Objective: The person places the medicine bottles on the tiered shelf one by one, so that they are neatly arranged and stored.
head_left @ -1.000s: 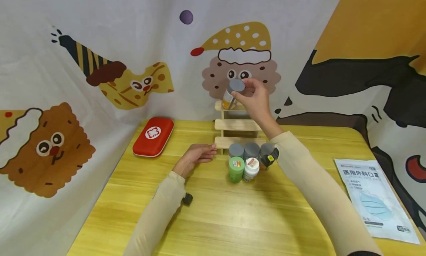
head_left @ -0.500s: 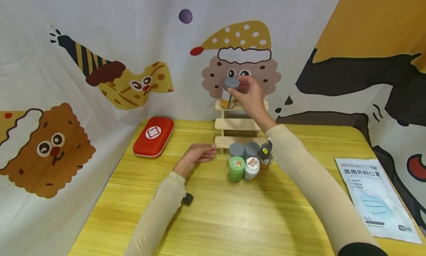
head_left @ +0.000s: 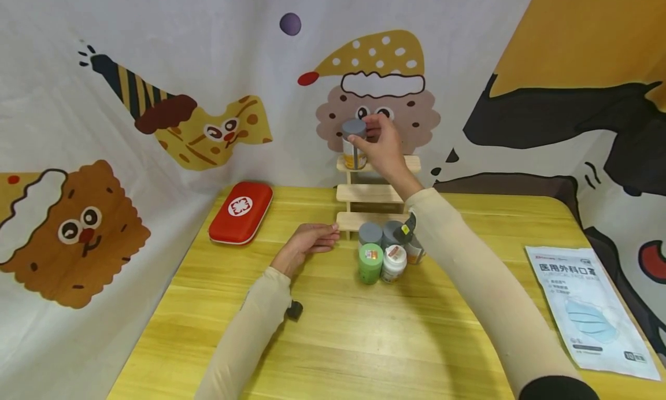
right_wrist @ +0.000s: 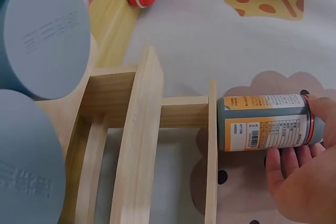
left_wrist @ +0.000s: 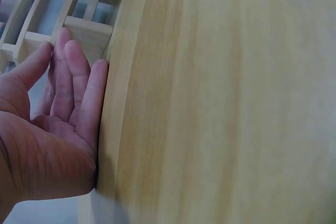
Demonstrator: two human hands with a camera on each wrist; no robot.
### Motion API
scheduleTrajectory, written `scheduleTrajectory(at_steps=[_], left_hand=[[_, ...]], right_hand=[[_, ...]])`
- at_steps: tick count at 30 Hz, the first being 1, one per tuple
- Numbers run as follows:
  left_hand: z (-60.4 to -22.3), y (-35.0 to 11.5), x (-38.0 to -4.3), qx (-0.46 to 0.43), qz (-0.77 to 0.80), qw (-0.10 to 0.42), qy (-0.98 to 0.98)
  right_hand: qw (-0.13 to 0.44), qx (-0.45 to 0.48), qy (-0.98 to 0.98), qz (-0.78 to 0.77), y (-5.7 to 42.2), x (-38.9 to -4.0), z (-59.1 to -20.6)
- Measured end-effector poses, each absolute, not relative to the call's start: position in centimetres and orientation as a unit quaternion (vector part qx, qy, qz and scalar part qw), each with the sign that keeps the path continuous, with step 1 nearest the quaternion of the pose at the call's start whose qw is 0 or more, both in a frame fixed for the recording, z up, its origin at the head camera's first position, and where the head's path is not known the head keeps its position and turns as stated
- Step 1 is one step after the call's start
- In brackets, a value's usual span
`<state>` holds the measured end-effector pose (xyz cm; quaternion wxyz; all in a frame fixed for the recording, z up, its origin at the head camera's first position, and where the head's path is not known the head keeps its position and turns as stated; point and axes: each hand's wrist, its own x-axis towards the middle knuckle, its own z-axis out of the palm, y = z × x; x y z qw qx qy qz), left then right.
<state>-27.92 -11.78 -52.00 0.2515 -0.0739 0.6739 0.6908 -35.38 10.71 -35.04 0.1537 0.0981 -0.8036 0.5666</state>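
Observation:
On the left end of the top step of a three-step wooden rack [head_left: 372,193], a pill bottle [head_left: 354,148] with a grey cap and orange-white label stands upright. My right hand [head_left: 385,148] holds it near the cap, thumb on one side and fingers on the other. In the right wrist view the bottle's [right_wrist: 265,123] base is right at the top board. Fairly straight fingers of my left hand [head_left: 312,240] touch the left end of the lowest step; its palm side shows in the left wrist view.
Before the rack stand several grey-capped bottles [head_left: 370,233], a green bottle [head_left: 370,264] and a white bottle [head_left: 393,264]. A red zip case [head_left: 240,213] lies at the back left, a face-mask packet [head_left: 593,313] at the right. A printed cloth [head_left: 250,59] hangs behind the table.
My right hand has moved left along the top step with the pill bottle, which now stands straighter at the step's left end. My left hand stays at the rack.

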Motion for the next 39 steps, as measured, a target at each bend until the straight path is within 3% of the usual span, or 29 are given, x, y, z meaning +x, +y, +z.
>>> scheduleTrajectory(at_steps=[8, 16, 30, 39], left_hand=[[-51.9, -11.7, -28.0, -0.081, 0.69, 0.252, 0.674], [-51.8, -11.8, -28.0, -0.079, 0.688, 0.254, 0.675], [-52.1, -12.2, -28.0, -0.074, 0.687, 0.254, 0.677], [-51.9, -11.8, -27.8, -0.072, 0.69, 0.251, 0.675]], right_hand=[[0.161, 0.112, -0.792, 0.578, 11.0, -34.8, -35.1], [0.197, 0.14, -0.78, 0.578, 12.9, -31.8, -35.1], [0.138, 0.173, -0.791, 0.571, 15.8, -24.2, -36.3], [0.118, 0.162, -0.786, 0.585, 18.8, -21.4, -39.1]])
